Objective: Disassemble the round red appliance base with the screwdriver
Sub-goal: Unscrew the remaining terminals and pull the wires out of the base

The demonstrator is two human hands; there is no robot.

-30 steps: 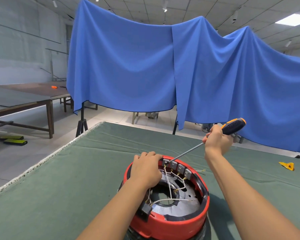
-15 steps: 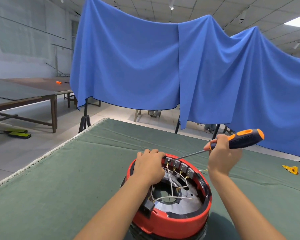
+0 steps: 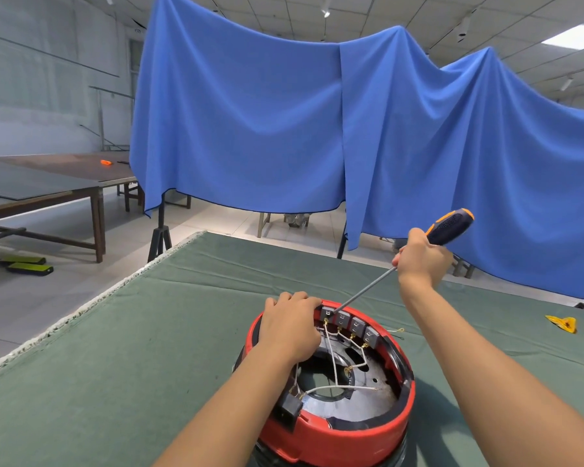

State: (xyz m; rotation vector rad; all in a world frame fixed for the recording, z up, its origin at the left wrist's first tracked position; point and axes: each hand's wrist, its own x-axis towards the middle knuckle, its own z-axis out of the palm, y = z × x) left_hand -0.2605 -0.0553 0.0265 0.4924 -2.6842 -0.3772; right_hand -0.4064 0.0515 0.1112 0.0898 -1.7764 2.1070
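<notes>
1. Head view, item: round red appliance base (image 3: 338, 429), upturned on the green-covered tabletop (image 3: 115, 365), near edge, centre. The shell looks like rigid plastic, bulky but probably not heavy; the smooth curved rim could slip if taken with one hand.
2. Head view, interior: thin white wires (image 3: 334, 372) and a row of grey terminal blocks (image 3: 351, 323) along the far inner wall. These look fragile; best hold is the outer rim, clear of the wiring.
3. Head view, left hand (image 3: 290, 326): grip closed over the far-left rim, steadying the base.
4. Head view, right hand (image 3: 420, 261): grip closed round the screwdriver (image 3: 449, 225) handle; the tip rests at the leftmost blocks.
</notes>
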